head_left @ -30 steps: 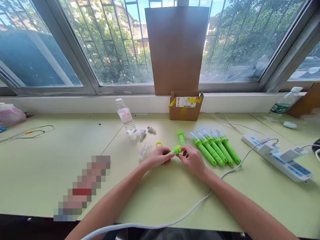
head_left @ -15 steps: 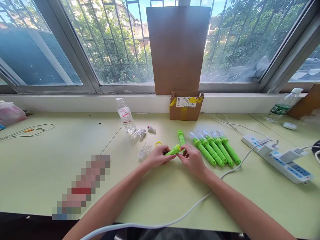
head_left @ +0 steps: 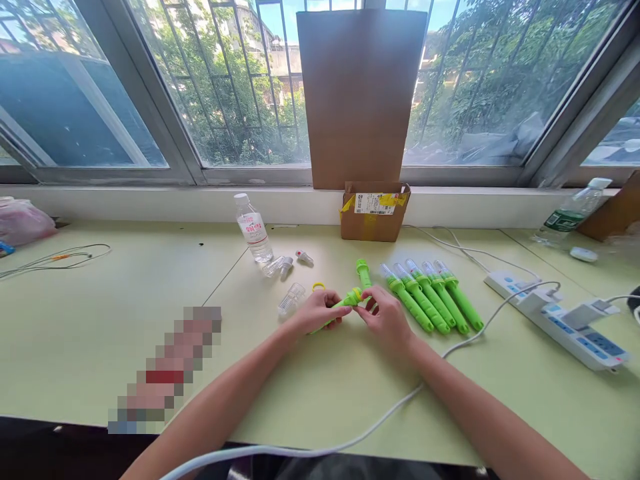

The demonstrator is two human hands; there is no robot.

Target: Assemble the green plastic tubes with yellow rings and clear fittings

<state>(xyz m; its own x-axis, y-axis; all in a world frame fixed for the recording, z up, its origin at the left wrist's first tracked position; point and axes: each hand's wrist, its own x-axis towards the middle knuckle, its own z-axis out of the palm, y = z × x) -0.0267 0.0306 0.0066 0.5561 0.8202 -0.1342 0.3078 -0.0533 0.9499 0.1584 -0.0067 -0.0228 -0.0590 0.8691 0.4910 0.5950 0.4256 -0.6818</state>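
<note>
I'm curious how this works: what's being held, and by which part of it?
A green stick, by its shaft in the left grip; the right grip touches its yellow-ringed end.

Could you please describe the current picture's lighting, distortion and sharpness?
Head view: daylight enters through the window, backlighting the cardboard sheet; haze veils the right-hand pane. Head view: wide-angle distortion splays the window frame outward, and a pixelated patch hides part of the tabletop. Head view: the left hand and right hand look fairly sharp, but fine detail on the green handle is unclear.

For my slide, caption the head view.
Left hand grips a green tube, right hand at its end; five clear-topped tubes nearby.
</note>
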